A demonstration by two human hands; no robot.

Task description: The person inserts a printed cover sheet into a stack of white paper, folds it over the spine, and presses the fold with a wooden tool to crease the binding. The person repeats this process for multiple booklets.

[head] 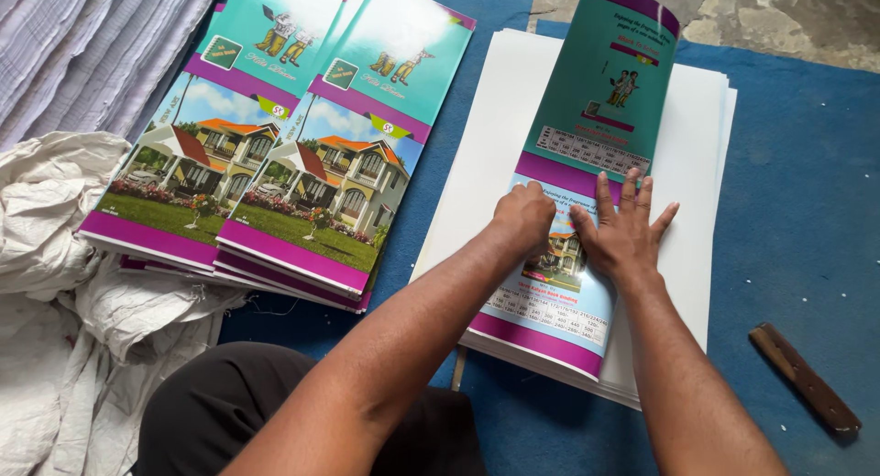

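Glossy teal-and-purple printed cover sheet (587, 164), bent upward at its fold, lies on a stack of plain white paper sheets (477, 164) over a blue floor mat (797, 210). Left hand (524, 215): grip curled together, knuckles pressing the fold. Right hand (625, 230): flat, fingers spread apart, pressing the cover. Stacked matching covers (275, 155) beside; dark wooden strip (805, 380) well apart.

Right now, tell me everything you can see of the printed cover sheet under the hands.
The cover sheet is glossy printed card, teal with purple bands, bearing cartoon figures, a house picture and number tables. It lies lengthwise on a stack of white sheets, its far end curling upward. The left hand, curled, presses near its middle; the right hand lies flat beside it, fingers spread.
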